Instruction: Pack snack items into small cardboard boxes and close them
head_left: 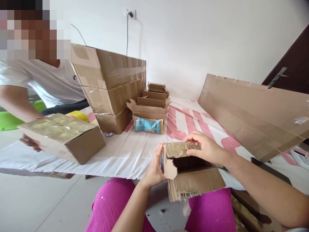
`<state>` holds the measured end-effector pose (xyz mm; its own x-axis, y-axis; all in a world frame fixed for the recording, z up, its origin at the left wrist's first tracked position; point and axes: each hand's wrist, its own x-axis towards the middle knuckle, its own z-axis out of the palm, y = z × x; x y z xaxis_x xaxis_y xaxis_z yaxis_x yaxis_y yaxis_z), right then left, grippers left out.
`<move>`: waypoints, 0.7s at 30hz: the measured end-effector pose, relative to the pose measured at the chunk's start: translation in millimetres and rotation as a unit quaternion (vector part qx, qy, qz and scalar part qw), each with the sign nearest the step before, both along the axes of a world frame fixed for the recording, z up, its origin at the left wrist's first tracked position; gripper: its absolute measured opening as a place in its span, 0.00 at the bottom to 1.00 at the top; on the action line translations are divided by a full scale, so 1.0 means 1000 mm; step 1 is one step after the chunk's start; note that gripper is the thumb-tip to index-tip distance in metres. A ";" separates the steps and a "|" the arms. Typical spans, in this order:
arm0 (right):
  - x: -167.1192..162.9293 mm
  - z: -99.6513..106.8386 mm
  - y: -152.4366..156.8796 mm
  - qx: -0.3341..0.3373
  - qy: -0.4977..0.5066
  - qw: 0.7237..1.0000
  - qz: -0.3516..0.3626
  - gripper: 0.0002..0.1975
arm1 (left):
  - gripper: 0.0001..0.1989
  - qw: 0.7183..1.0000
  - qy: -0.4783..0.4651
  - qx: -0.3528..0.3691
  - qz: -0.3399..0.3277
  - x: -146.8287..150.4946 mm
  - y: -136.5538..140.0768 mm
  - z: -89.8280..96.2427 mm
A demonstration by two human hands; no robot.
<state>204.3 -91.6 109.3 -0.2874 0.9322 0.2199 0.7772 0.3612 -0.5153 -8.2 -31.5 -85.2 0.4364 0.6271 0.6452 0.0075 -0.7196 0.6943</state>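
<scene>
A small cardboard box (193, 180) sits at the near edge of the table in front of my knees, its opening turned toward me and its inside dark. My left hand (153, 167) grips the box's left side, thumb upright along the edge. On the taped far flap (176, 149), my right hand (205, 148) has its thumb and fingers curled over the brown tape. Torn pale paper shows at the box's left corner. Just beyond stands a blue snack packet (148, 125), leaning against a row of open cardboard boxes (151, 111).
At left, another person's hand (31, 143) holds a taped carton (84, 145). Behind it rise stacked large cartons (118, 71) and a yellow tape roll (78, 115). A big cardboard panel (251, 112) stands at right, near a dark flat object (270, 170). A striped cloth (183, 119) covers the table.
</scene>
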 end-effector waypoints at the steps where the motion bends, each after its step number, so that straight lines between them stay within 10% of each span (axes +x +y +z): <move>1: -0.005 0.001 0.005 -0.018 -0.016 1.000 0.004 0.15 | 0.63 1.000 0.000 0.002 -0.001 0.000 0.000 -0.001; 9: -0.016 -0.004 0.024 -0.037 -0.083 0.995 0.045 0.07 | 0.63 1.000 0.010 0.012 0.000 0.000 0.001 -0.001; 21: -0.026 -0.017 0.002 0.164 -0.244 0.952 0.085 0.10 | 0.63 0.998 0.023 0.052 0.032 -0.001 -0.002 0.001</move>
<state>178.6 -90.1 91.9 -0.5709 0.7672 0.2923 0.8107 0.5829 0.0535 -9.3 -33.5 -84.1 0.4281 0.5851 0.6888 0.0867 -0.7852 0.6131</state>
